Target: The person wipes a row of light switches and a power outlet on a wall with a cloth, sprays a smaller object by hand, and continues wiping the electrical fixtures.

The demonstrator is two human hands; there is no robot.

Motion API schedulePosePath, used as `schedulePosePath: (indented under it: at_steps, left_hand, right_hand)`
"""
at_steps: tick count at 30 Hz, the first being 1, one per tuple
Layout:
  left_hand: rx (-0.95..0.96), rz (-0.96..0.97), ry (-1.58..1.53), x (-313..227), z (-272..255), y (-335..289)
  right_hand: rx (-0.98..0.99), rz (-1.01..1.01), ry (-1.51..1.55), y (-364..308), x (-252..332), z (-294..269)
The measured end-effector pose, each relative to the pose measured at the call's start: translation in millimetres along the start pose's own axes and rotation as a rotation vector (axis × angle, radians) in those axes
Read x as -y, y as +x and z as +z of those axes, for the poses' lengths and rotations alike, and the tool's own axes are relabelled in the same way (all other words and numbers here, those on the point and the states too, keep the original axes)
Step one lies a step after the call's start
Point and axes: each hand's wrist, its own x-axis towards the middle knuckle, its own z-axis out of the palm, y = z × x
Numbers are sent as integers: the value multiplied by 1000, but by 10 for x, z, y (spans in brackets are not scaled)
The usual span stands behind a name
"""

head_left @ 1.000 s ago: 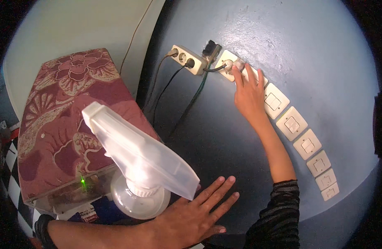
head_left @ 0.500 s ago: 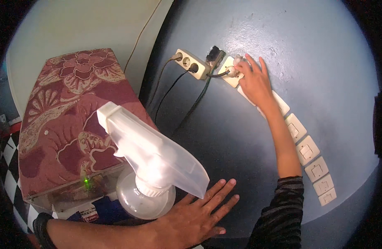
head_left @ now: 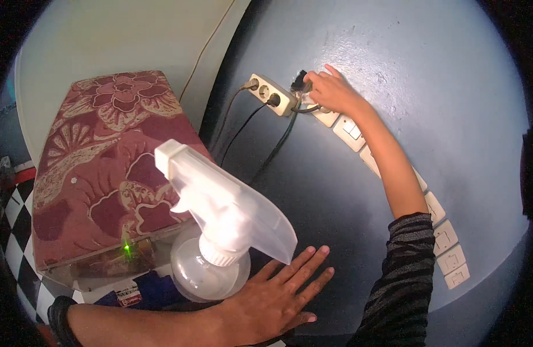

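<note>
My left hand (head_left: 272, 303) lies with its fingers spread, resting against the dark lower part of the blue-grey wall. A clear spray bottle (head_left: 211, 272) with a white trigger head stands upright beside that wrist, its base partly hidden by my forearm. Farther up, my right hand (head_left: 333, 92) reaches to the wall with curled fingers at a small black fitting (head_left: 300, 79). A pale, crumpled bit shows under the fingertips; what it is, I cannot make out. Below this hand is a cream wall socket (head_left: 325, 117) with a black cord running to it, its plug mostly covered.
A cream power strip (head_left: 270, 94) on the wall holds two plugs with hanging cords. Wall switches (head_left: 444, 237) run in a line down to the right. At left sits a box with a maroon floral cover (head_left: 104, 156) and a green light (head_left: 127, 248). Dark blue cloth (head_left: 153, 287) lies below.
My right hand has moved left from the wall socket to the black fitting, uncovering a switch. My left hand stays spread in place. The whole view has shifted slightly.
</note>
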Motion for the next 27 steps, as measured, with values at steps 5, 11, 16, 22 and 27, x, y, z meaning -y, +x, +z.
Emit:
schedulePosePath:
  at_steps: [5,11,16,22,27]
  left_hand:
    - [-31,18,-17,-4,20,-13]
    - [-23,23,-41,-3,40,-12]
    - [-11,-15,-56,-62,-55,-62]
    - [-74,-32,-129,-78,-43,-113]
    - [-17,-65,-162,-112,-31,-122]
  right_hand:
    - [-32,-117,-137,41,-23,35]
    - [15,-100,-226,123,105,70]
    - [53,-139,-436,233,65,95]
    - [-17,-101,-421,186,174,24]
    - [40,-171,-495,276,-6,-294]
